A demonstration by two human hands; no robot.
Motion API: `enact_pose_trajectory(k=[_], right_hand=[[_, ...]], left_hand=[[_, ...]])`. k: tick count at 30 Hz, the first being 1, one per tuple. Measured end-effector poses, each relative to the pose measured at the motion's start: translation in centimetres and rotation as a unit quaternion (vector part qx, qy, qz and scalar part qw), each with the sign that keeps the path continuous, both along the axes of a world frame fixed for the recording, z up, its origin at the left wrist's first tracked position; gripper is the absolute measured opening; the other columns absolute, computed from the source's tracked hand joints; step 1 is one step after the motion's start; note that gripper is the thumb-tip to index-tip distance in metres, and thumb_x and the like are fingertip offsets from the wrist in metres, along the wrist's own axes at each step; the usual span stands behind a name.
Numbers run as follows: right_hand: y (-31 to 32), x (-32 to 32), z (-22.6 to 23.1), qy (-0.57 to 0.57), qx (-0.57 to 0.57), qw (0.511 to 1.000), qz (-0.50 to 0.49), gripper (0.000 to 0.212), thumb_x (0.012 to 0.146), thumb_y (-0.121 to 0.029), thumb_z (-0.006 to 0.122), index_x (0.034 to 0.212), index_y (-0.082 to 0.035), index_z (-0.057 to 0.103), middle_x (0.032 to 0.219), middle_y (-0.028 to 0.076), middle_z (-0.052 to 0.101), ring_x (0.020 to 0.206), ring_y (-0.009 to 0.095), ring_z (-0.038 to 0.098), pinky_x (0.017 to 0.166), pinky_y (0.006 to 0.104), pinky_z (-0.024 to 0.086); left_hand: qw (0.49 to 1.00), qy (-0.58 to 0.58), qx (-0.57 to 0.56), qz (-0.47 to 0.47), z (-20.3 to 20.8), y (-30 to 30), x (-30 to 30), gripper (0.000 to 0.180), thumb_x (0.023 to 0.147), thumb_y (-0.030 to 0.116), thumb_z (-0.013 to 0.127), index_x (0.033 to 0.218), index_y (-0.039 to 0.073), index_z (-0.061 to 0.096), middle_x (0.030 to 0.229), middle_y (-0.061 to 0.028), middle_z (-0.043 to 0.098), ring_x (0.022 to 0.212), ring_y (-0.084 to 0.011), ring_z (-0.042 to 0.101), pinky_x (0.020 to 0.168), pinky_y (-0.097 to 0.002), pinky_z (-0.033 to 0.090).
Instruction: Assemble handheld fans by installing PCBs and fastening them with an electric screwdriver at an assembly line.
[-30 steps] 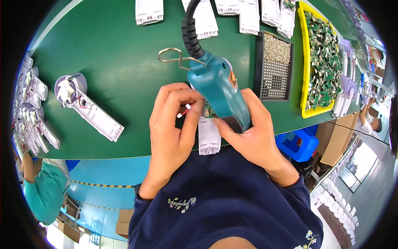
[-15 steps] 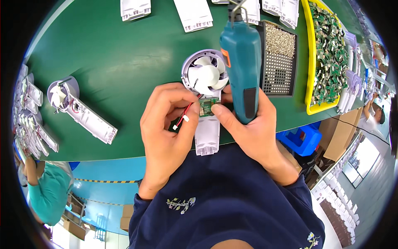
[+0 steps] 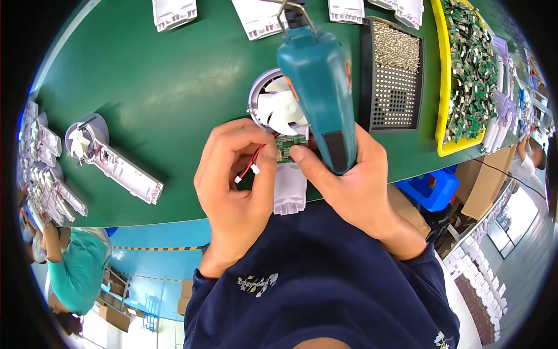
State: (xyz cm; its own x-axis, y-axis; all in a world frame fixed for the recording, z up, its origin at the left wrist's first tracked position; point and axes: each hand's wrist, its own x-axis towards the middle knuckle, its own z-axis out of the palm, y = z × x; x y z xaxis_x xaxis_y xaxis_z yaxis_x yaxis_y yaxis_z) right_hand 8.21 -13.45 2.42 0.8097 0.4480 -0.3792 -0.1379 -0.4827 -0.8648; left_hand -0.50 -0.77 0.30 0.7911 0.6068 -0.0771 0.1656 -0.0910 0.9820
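Tool (image 3: 318, 81) partly hides the fan (image 3: 275, 110) and right fingers (image 3: 306, 164) gripping the circuit board (image 3: 285, 150); left fingers (image 3: 267, 166) pinch wires (image 3: 256, 154).

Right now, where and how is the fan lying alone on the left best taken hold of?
Probably grasp the fan by its long white handle, from the right: it is slim and slants toward the person, while the blades sit at the far end.

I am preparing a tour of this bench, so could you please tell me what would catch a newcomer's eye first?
Probably the big teal power tool near the centre, at the right hand, partly covering a white fan. Next, the bright yellow tray heaped with green circuit boards would stand out toward the right edge.
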Motion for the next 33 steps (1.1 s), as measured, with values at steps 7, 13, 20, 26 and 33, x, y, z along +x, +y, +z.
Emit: enact_pose_trajectory(k=[7, 13, 20, 26, 33], right_hand=[[0.4, 0.0, 0.0, 0.030, 0.009, 0.999, -0.017, 0.025, 0.081, -0.014, 0.077, 0.096, 0.002, 0.064, 0.075, 0.012, 0.069, 0.065, 0.016, 0.068, 0.061, 0.0298, 0.052], [-0.2, 0.5, 0.2, 0.030, 0.002, 1.000, -0.010, 0.027, 0.082, -0.017, 0.077, 0.096, 0.002, 0.064, 0.075, 0.012, 0.068, 0.064, 0.016, 0.066, 0.061, 0.0307, 0.052], [-5.2, 2.3, 1.8, 0.139, 0.367, 0.911, -0.128, 0.067, 0.087, -0.056, 0.062, 0.119, 0.001, 0.054, 0.077, 0.013, 0.066, 0.051, 0.013, 0.052, 0.049, 0.0255, 0.045], [-7.0, 9.1, 2.0, -0.146, 0.574, 0.802, 0.085, 0.089, 0.079, -0.084, 0.048, 0.126, -0.008, 0.051, 0.080, 0.005, 0.051, 0.060, 0.016, 0.050, 0.051, 0.0304, 0.042], [-6.1, 10.1, 1.1, -0.206, 0.544, 0.796, 0.166, 0.089, 0.081, -0.082, 0.048, 0.130, -0.008, 0.048, 0.084, 0.008, 0.050, 0.060, 0.019, 0.048, 0.052, 0.0342, 0.038]], left_hand=[[0.991, 0.026, 0.107, -0.077, 0.2, 1.0, -0.3, 0.022, 0.081, -0.009, 0.067, 0.101, -0.001, 0.066, 0.103, -0.0123, 0.061, 0.079, -0.0162, 0.063, 0.068, -0.0261, 0.051], [0.991, 0.064, -0.033, -0.116, 0.8, 1.2, 0.0, 0.030, 0.076, -0.009, 0.074, 0.104, -0.002, 0.068, 0.099, -0.0089, 0.067, 0.077, -0.0110, 0.062, 0.066, -0.0227, 0.050], [0.987, 0.083, -0.112, -0.082, 1.1, 0.6, -0.3, 0.029, 0.079, -0.012, 0.072, 0.106, -0.004, 0.067, 0.097, -0.0061, 0.068, 0.082, -0.0067, 0.064, 0.072, -0.0200, 0.052], [0.993, 0.035, -0.090, -0.072, -0.1, -1.7, 2.4, 0.027, 0.080, -0.010, 0.072, 0.105, -0.003, 0.067, 0.094, -0.0056, 0.069, 0.077, -0.0057, 0.062, 0.068, -0.0195, 0.052], [0.992, 0.040, -0.096, -0.075, 0.0, -2.6, 3.8, 0.028, 0.080, -0.010, 0.073, 0.106, -0.003, 0.068, 0.097, -0.0063, 0.069, 0.079, -0.0067, 0.064, 0.069, -0.0197, 0.053]])
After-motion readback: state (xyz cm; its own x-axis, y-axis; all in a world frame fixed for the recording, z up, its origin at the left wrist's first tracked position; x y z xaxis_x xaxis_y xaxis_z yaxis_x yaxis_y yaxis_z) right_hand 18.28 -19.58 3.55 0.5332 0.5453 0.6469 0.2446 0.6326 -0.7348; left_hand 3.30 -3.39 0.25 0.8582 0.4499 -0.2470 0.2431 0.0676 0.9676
